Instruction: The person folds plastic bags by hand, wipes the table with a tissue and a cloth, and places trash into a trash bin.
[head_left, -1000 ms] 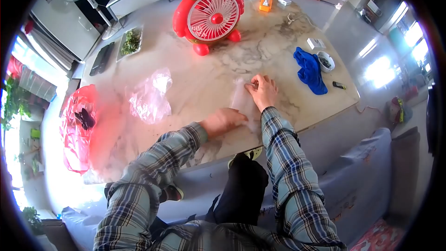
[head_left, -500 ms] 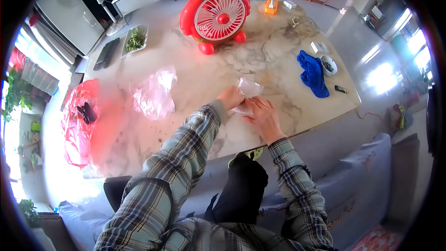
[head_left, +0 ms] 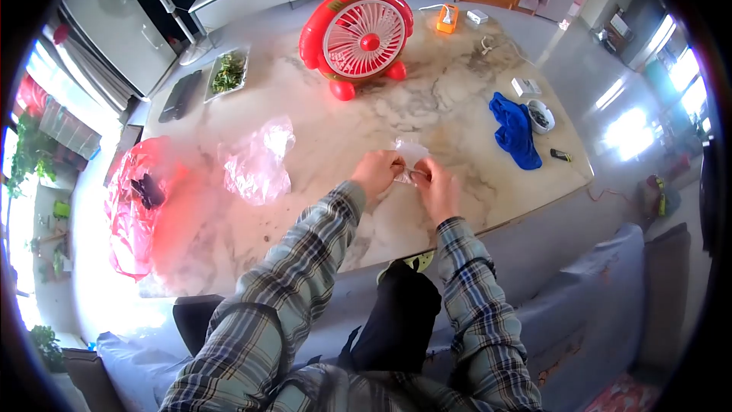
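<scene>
Near the front of the marble-topped table [head_left: 335, 126], a small translucent plastic bag [head_left: 412, 152] is held between both hands. My left hand [head_left: 378, 172] pinches its left side with closed fingers. On the other side, my right hand [head_left: 438, 188] grips the lower right part between thumb and fingers. The upper part of the bag sticks out beyond the fingertips; anything inside it cannot be made out. A crumpled clear plastic bag [head_left: 261, 162] lies to the left of my hands.
A red figure-shaped fan [head_left: 364, 38] stands at the back. A red plastic bag [head_left: 136, 214] lies left, near a tray of greens [head_left: 228, 73] and a dark long object [head_left: 181, 96]. On the right are a blue cloth [head_left: 516, 133], white bowl [head_left: 540, 116] and lighter [head_left: 560, 155].
My right hand has shifted from lying across the bag to pinching its lower right edge. Its fingers have drawn together, and less of the bag shows beyond them. The view has tilted slightly.
</scene>
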